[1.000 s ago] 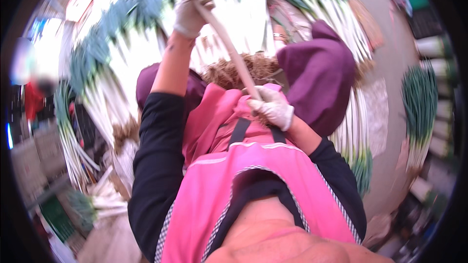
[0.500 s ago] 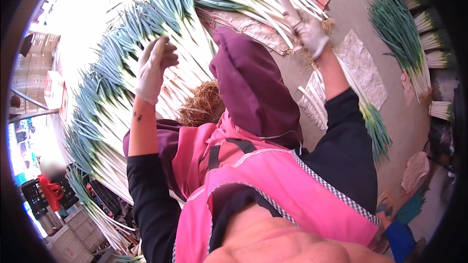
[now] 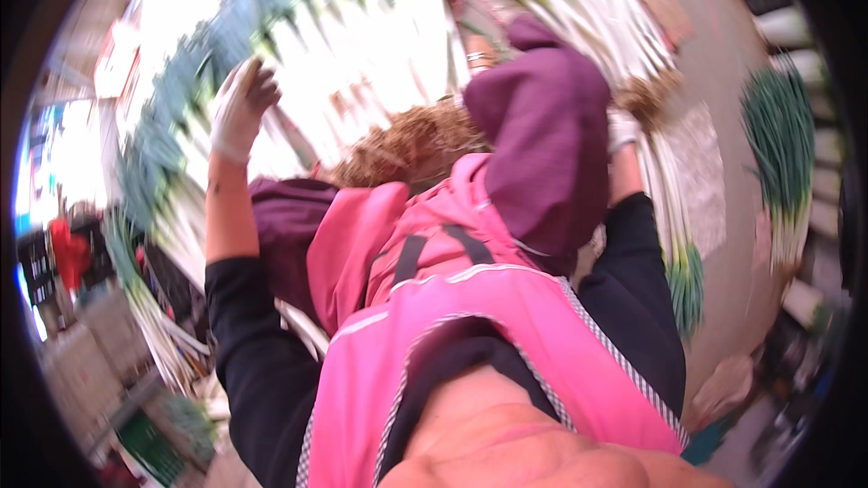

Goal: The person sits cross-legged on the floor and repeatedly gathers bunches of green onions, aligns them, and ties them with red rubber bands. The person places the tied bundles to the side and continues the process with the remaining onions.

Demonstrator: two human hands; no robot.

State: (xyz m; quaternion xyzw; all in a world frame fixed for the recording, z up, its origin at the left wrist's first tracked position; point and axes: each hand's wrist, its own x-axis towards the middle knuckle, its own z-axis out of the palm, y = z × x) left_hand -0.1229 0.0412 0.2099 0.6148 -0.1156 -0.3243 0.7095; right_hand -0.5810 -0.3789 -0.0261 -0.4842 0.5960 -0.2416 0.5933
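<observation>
My left hand (image 3: 242,110), in a pale glove, is raised above a broad row of long green onions (image 3: 362,45). Its fingers are curled in, and nothing sticks out of them. My right hand (image 3: 622,129), also gloved, is low beside my purple-covered knee (image 3: 553,145). The knee and blur hide its fingers. It is nearest to the brown roots (image 3: 649,98) of a second onion pile and to some onions (image 3: 665,208) lying with their green tops towards me.
A root mass (image 3: 411,140) edges the row before my knees. Pale sheeting (image 3: 701,172) lies on the floor at right, near a green onion bundle (image 3: 782,145). Crates (image 3: 90,339) stand at left. A blurred skin-toned shape with a light band (image 3: 480,54) shows beyond my knee.
My right hand has come down towards me beside the knee; the pale stalk it held up is no longer visible in it. My left hand stays raised, its fingers more curled. The view has turned.
</observation>
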